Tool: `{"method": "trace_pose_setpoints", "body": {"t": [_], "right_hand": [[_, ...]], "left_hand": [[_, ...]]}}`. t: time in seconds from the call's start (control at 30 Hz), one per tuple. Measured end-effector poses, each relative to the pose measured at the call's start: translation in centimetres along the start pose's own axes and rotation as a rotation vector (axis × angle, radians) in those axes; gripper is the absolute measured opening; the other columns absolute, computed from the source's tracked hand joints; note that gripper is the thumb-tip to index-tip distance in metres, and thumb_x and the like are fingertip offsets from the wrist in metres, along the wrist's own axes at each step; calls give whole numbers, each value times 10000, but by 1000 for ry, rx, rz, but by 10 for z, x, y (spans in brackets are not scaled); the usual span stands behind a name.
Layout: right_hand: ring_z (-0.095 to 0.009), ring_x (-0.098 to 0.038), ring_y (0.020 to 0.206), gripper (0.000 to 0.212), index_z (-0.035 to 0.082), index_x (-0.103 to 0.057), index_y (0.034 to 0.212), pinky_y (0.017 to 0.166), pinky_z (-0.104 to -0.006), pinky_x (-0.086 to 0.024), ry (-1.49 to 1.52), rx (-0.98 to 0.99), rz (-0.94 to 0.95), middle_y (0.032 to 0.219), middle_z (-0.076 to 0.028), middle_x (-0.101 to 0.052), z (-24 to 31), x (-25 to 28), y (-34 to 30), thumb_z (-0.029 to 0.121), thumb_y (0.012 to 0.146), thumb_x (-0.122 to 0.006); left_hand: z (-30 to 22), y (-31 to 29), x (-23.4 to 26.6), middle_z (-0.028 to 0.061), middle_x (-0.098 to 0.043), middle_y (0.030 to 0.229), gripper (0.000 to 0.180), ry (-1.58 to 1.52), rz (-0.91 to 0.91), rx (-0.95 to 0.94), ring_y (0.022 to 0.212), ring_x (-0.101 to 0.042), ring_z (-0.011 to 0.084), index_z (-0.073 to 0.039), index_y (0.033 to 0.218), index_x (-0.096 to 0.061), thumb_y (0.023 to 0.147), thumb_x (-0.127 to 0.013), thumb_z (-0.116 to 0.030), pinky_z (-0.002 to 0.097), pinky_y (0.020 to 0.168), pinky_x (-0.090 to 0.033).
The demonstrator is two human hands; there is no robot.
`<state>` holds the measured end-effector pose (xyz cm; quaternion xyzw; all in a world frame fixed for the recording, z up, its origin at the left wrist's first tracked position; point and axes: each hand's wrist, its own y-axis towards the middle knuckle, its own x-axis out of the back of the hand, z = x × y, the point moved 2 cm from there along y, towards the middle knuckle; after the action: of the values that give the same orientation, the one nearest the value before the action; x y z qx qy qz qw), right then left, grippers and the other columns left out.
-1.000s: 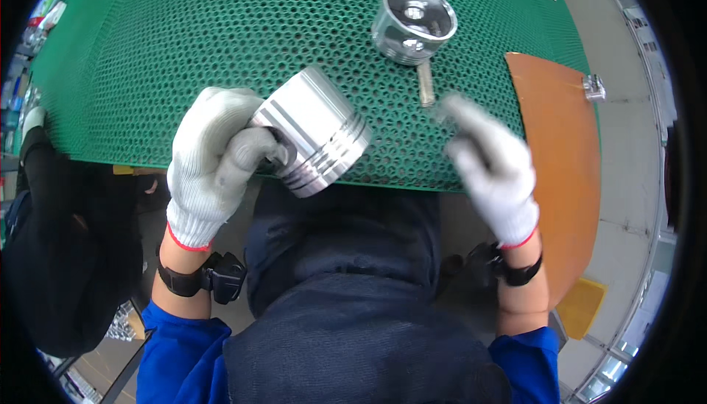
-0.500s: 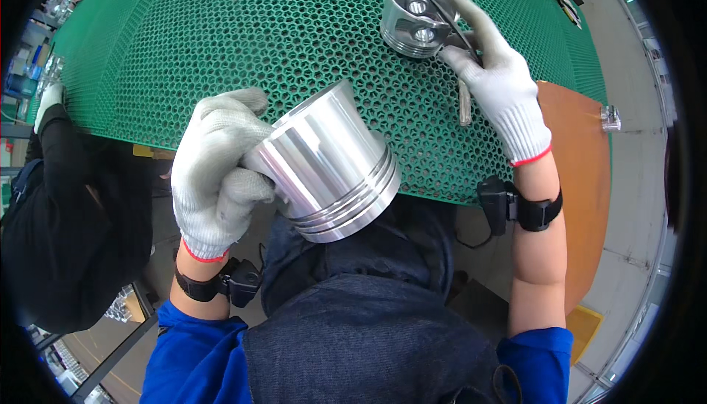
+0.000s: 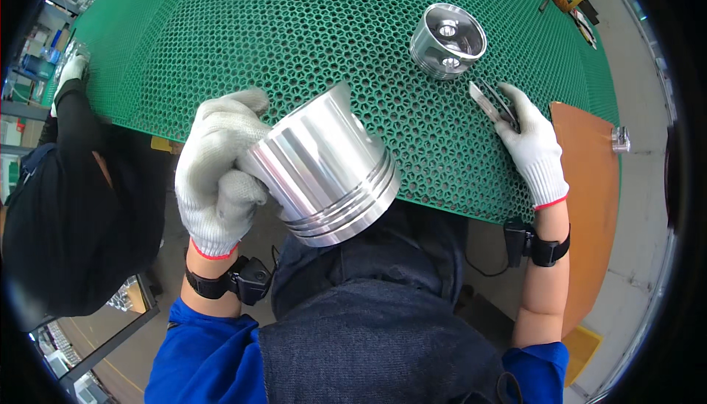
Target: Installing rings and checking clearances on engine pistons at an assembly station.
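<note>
My left hand (image 3: 221, 172), in a white knit glove, is closed around the skirt of a shiny metal piston (image 3: 324, 164). This piston is tilted, with its ring grooves toward the lower right, above the mat's near edge. My gloved right hand (image 3: 526, 135) is closed on a slim dark hand tool (image 3: 503, 102). Beside that lies a flat silver blade-like piece (image 3: 484, 100) at the fingertips; whether it is gripped too, I cannot tell. A second piston (image 3: 448, 41) stands open side up on the green mat beyond my right hand, apart from it.
A green honeycomb mat (image 3: 294, 36) covers the table. At right are a brown board (image 3: 585, 205) and a small metal part (image 3: 621, 139). Assorted tools lie at the far right corner. A co-worker in black (image 3: 81, 220) is at left, with a gloved hand (image 3: 72, 69) on the table.
My right hand has come away from the standing piston, moving down and right to the silver piece with the dark tool. The left hand still holds its piston, hardly moved.
</note>
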<state>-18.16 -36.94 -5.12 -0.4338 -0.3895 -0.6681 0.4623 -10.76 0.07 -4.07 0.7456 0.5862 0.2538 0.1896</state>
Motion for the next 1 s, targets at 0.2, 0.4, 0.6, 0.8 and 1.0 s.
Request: {"method": "trace_pose_setpoints", "body": {"t": [0.2,0.4,0.6,0.8,1.0], "right_hand": [[-257,-642,847,217,72,-690,1002,768,-338,-511,86,111,23,908,-105,-623,19,22,-31,-10,801,-687],[-232,-635,741,365,113,-734,1013,625,-301,-512,252,448,-142,879,-92,-611,82,41,-65,-82,710,-680],[-230,-648,716,384,132,-731,1023,602,-301,-525,96,486,-187,866,-92,-631,87,48,-72,-32,679,-688],[-230,-652,676,377,151,-717,1030,547,-304,-525,-10,504,-186,848,-87,-632,89,52,-78,9,681,-700],[-218,-645,641,371,154,-704,1034,501,-304,-513,-48,519,-176,830,-75,-626,88,51,-80,38,681,-704]], "left_hand": [[-12,14,-2,69,-684,835,472,221,208,-307,864,-619,312,-18,850,-718,655,-650,-443,488,868,-506],[-19,20,-18,56,-711,861,371,228,306,-299,855,-627,301,-46,794,-721,702,-642,-397,462,863,-510],[-26,28,-31,64,-702,847,368,233,364,-339,809,-623,298,-51,819,-717,751,-657,-408,435,833,-509],[-34,32,-37,66,-666,783,405,324,406,-412,786,-611,296,-54,863,-719,744,-666,-438,421,784,-503],[-38,34,-42,83,-620,738,564,419,530,-484,827,-604,327,-5,850,-692,680,-643,-541,454,795,-492]]}}
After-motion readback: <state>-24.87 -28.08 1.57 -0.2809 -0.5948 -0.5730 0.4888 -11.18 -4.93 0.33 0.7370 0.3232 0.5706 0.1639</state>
